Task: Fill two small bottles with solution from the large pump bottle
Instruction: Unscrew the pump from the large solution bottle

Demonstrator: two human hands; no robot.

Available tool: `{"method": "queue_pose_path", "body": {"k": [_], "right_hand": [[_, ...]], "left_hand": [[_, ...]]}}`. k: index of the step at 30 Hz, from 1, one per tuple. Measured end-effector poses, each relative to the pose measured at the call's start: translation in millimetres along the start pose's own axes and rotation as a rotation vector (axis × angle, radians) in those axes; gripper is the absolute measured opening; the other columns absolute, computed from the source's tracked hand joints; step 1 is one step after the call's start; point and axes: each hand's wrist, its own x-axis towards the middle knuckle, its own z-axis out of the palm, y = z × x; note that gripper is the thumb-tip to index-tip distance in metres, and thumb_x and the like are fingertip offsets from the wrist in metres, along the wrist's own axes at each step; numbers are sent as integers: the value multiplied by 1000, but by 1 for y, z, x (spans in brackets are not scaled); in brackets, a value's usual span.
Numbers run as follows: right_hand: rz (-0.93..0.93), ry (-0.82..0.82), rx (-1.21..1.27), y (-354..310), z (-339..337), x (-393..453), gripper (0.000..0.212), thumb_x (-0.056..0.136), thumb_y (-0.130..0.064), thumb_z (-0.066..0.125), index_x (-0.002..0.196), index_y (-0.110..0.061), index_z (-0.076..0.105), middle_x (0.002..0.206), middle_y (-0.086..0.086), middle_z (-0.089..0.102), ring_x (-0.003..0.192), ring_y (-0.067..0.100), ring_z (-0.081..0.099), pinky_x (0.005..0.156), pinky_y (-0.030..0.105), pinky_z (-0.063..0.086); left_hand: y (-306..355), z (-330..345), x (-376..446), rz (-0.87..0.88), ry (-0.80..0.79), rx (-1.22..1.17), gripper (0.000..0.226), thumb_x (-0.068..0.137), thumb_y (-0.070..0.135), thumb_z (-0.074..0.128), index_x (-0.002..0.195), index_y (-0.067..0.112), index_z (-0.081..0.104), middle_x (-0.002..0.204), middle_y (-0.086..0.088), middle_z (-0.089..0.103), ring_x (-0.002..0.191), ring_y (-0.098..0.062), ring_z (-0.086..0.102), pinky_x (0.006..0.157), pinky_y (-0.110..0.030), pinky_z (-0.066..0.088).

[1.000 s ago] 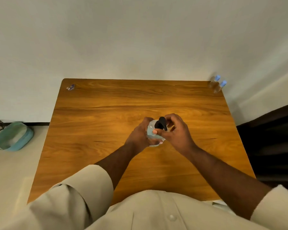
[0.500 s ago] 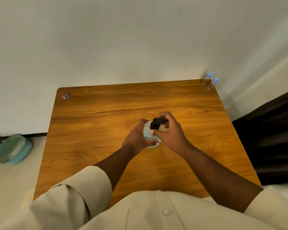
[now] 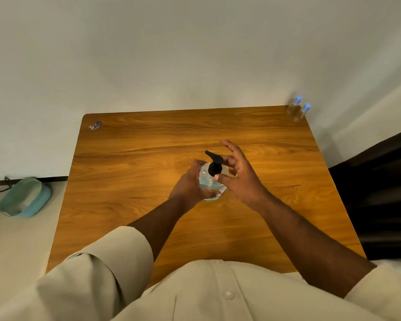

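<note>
A large clear pump bottle with a black pump head stands upright in the middle of the wooden table. My left hand grips the bottle's body from the left. My right hand hovers at the bottle's right with its fingers spread loosely; the thumb tip lies by the pump collar, and the fingers are off the pump head. The nozzle points toward the far left. Two small clear bottles with blue caps stand side by side at the table's far right corner.
A small crumpled wrapper lies at the far left corner of the table. On the floor to the left sits a teal container. Dark furniture stands close to the table's right edge. A white wall runs behind.
My right hand was wrapped round the pump head; now it has let go and spread its fingers. The nozzle has turned to point away to the far left. My left hand stays on the bottle.
</note>
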Motion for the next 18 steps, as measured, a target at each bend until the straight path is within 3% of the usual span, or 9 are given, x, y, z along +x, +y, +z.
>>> {"method": "queue_pose_path", "body": {"k": [3,5,7,9,11,14,16,18], "right_hand": [[-35,72,-133,1,7,2,93,68,-12,83,136,-44,29,108,-10,50,108,10,52,76,14,49],[-63,146,-193,0,13,3,88,69,-12,82,136,-40,34,105,-6,52,103,11,54,73,8,44],[-51,123,-145,3,12,2,81,76,-4,75,135,-42,35,115,-5,57,112,9,52,72,3,42],[-22,18,-37,8,8,0,82,78,3,69,134,-47,34,127,-8,54,124,11,48,87,16,49],[-16,-22,-22,8,10,-1,84,74,-2,75,134,-46,35,133,-10,48,123,9,47,91,27,51],[-59,158,-133,6,17,1,74,69,-11,81,127,-39,44,115,-4,50,110,7,49,86,21,46],[-63,171,-95,5,17,0,67,74,-3,75,120,-41,47,111,-5,54,110,6,52,89,27,48],[-44,68,2,8,13,-2,69,77,7,67,121,-42,46,122,-7,54,119,7,51,92,32,51]], "left_hand": [[-2,2,0,2,2,4,77,62,26,90,117,40,38,116,11,63,105,-13,64,83,-46,58],[-3,2,0,10,13,12,79,62,26,90,119,39,37,117,9,63,105,-14,63,84,-46,58],[-2,3,0,22,23,17,82,62,24,90,122,38,36,120,10,61,109,-15,61,87,-43,57],[-1,4,0,17,28,6,78,64,21,89,121,36,37,116,14,59,108,-14,60,88,-40,56],[-2,4,-1,6,25,-12,75,65,20,88,120,36,38,113,15,60,106,-13,62,86,-42,57],[-1,4,-1,9,20,-1,76,67,18,86,124,32,38,111,15,58,104,-13,61,84,-39,57],[0,4,-1,13,18,-1,77,67,19,86,125,31,37,112,14,57,104,-13,60,83,-36,56],[0,3,-1,8,19,-2,76,66,21,86,122,36,37,111,16,58,104,-11,60,83,-37,56]]}}
